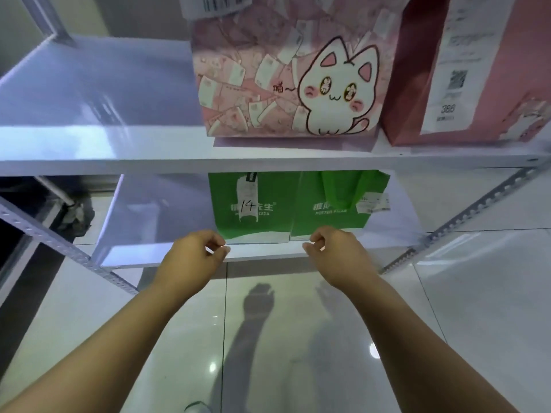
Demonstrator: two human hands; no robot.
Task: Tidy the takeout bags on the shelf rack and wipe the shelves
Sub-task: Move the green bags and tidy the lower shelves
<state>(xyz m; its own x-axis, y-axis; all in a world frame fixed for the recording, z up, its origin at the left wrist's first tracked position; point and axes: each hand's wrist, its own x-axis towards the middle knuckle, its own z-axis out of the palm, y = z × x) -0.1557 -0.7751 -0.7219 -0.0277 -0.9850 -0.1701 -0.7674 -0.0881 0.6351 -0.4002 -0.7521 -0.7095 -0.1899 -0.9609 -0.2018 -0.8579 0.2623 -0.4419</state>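
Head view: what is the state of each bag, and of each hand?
cat bag, upright on upper shelf
red bag, upright on upper shelf, receipt attached
green bag marked 14, upright on lower shelf
second green bag, upright beside it
left hand, loosely curled, holds nothing
right hand, loosely curled, holds nothing

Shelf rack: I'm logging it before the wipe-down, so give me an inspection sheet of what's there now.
Surface: upper shelf and lower shelf, white, glossy.
Job's things: pink cat bag and pink receipt bag upright on upper shelf; left green bag, marked 14, beside right green bag on lower shelf. No cloth seen.
Clutter: nothing seen.
Hands: left hand and right hand before the lower shelf's front edge, fingers loosely curled, nothing seen in them.
Cables: nothing seen.
Surroundings: tiled floor; slotted metal upright.
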